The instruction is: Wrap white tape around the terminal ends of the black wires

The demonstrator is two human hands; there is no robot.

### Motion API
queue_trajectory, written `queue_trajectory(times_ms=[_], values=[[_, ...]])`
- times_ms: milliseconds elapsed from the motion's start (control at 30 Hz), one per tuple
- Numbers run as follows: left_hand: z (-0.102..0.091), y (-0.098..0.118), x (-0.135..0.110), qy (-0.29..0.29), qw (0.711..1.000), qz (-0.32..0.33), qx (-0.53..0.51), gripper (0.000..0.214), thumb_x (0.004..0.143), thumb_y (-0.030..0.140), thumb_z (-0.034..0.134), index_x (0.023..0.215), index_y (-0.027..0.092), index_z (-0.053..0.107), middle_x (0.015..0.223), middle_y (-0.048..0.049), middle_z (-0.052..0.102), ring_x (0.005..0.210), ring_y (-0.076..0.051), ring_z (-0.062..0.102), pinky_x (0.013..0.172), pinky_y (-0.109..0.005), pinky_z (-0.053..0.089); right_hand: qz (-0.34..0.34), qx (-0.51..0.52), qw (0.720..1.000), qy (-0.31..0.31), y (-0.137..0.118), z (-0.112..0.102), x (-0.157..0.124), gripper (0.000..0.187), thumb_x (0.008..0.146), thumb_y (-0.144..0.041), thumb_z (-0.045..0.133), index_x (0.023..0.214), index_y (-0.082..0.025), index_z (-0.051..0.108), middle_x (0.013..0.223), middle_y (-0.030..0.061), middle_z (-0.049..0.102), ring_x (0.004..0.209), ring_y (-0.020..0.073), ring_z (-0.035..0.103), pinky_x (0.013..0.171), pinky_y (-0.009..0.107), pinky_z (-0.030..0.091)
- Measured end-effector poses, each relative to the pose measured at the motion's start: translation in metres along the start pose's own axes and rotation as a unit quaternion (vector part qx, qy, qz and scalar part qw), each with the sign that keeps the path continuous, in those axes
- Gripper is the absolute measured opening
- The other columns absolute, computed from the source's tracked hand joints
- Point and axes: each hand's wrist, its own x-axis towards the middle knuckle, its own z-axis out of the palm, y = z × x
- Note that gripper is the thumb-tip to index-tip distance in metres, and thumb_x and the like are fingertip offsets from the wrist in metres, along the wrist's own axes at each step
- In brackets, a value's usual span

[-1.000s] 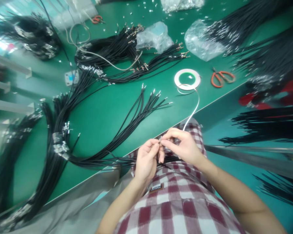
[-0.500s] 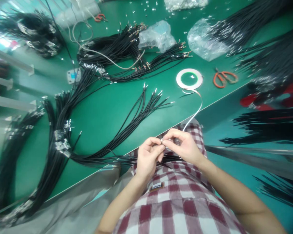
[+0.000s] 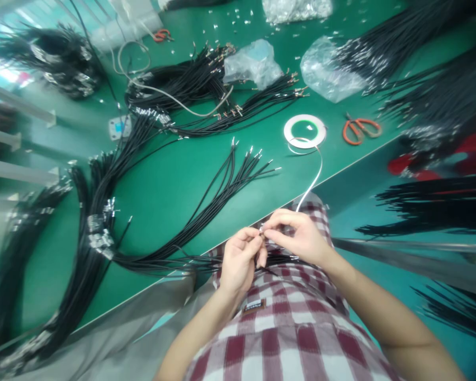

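Observation:
My left hand (image 3: pixel 241 259) and my right hand (image 3: pixel 297 235) meet fingertip to fingertip above my lap, both closed in a pinch. A tiny pale piece shows between the tips, too small to name. From a white tape roll (image 3: pixel 289 128) on the table, a narrow white tape (image 3: pixel 310 186) runs down to my right hand, which pinches it. Black cables (image 3: pixel 162 263) pass from the table under my left hand and across my lap. What my left fingers hold is hidden. Another fan of black cables (image 3: pixel 210 209) with bare metal-looking ends lies on the green table.
Orange-handled scissors (image 3: pixel 353 132) lie right of the roll, near the edge of the green table (image 3: pixel 162 185). Clear plastic bags (image 3: pixel 329 69) and bundled cables (image 3: pixel 182 79) lie farther back. More black cables (image 3: pixel 440 203) hang at the right beside a metal rail (image 3: pixel 420 246).
The view has shifted slightly, so the roll and scissors sit a little farther left. The tape hangs in a slightly different curve. Both hands keep their pinch with only small finger movements.

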Motion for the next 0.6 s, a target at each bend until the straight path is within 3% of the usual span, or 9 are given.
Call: queue_trajectory(times_ms=[233, 367, 600], values=[[-0.002, 0.001, 0.0, -0.029, 1.0, -0.007, 0.007, 0.034, 0.077, 0.041, 0.078, 0.071, 0.013, 0.06, 0.054, 0.0031, 0.057, 0.032, -0.006, 0.046, 0.034, -0.017, 0.031, 0.049, 0.056, 0.997, 0.023, 0.002, 0.009, 0.002, 0.006, 0.08, -0.019, 0.067, 0.077, -0.017, 0.073, 0.075, 0.0023, 0.068, 0.068, 0.0135, 0.06, 0.064, 0.027, 0.049], [-0.001, 0.004, 0.001, -0.03, 0.999, -0.026, 0.018, 0.036, 0.075, 0.044, 0.08, 0.071, 0.012, 0.061, 0.049, 0.0037, 0.053, 0.031, -0.003, 0.036, 0.033, -0.015, 0.022, 0.134, 0.175, 0.975, 0.002, 0.006, 0.013, 0.003, 0.012, 0.076, -0.027, 0.072, 0.073, -0.016, 0.069, 0.07, 0.0011, 0.067, 0.064, 0.0127, 0.059, 0.063, 0.027, 0.049], [-0.003, 0.006, 0.004, -0.032, 0.997, -0.055, 0.045, 0.04, 0.07, 0.046, 0.082, 0.072, 0.012, 0.063, 0.047, 0.0044, 0.049, 0.035, -0.001, 0.028, 0.036, -0.015, 0.014, 0.174, 0.262, 0.949, 0.029, 0.011, 0.02, 0.003, 0.013, 0.067, -0.023, 0.075, 0.064, -0.017, 0.064, 0.061, -0.0023, 0.064, 0.058, 0.0108, 0.055, 0.062, 0.025, 0.047]])
